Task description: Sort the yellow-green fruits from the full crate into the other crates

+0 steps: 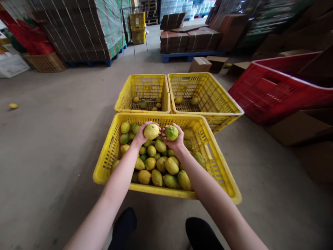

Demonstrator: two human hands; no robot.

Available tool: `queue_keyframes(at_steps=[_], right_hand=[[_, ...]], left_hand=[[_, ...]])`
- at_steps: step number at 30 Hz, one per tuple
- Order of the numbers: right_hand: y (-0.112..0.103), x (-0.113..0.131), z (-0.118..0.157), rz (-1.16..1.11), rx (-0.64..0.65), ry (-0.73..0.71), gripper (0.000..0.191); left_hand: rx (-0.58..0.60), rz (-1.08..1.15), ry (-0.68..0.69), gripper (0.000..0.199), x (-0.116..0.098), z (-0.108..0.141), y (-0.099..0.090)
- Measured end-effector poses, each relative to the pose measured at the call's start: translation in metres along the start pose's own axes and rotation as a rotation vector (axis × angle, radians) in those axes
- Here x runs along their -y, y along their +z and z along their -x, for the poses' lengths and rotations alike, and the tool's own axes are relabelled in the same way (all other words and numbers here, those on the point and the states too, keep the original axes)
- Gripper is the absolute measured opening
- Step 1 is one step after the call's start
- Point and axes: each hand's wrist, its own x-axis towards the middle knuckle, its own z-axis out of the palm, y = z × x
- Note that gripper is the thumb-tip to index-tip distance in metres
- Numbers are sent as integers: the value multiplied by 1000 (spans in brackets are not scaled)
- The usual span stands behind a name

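My left hand (144,133) is wrapped round a yellow papaya (151,131), held with its stem end facing up. Beside it, my right hand (178,140) grips a greener papaya (171,133), also stem end up. Both hands are close together over the large yellow crate (220,173) in front of me, and their fingertips nearly meet. Many yellow-green papayas (172,166) lie loose in that crate. My forearms cover some of the fruit at its left and right.
Behind stand two yellow crates, the left crate (120,95) and the right crate (221,100), each with a few fruits. A red crate (281,83) and cardboard boxes are at right. A papaya (13,106) lies on the floor at left. Wrapped stacks (73,31) stand behind.
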Motion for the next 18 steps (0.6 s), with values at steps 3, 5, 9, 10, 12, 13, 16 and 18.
queue_keyframes(at_steps=[3, 5, 9, 10, 12, 13, 16, 18], right_hand=[[0, 1, -1, -41, -15, 29, 35], [-1, 0, -3, -72, -36, 44, 34], [-3, -2, -6, -130, -70, 39, 34], [-4, -2, -7, -152, -70, 27, 33], [-3, -3, -7, -200, -73, -4, 31], [-2, -4, -7, -215, -81, -13, 32], [1, -4, -6, -200, -116, 7, 35], [3, -4, -6, -163, -133, 33, 37]], left_hand=[[-45, 16, 8, 27, 0, -2, 1], [-109, 68, 4, 31, -3, -2, 2], [-125, 201, -20, 50, -6, -3, -2], [-118, 232, -19, 53, -6, -3, -4], [-108, 285, -17, 56, -6, -5, -7], [-105, 309, -23, 57, -5, -6, -8], [-88, 382, -62, 58, -5, -8, -8], [-83, 419, -84, 59, -6, -8, -6]])
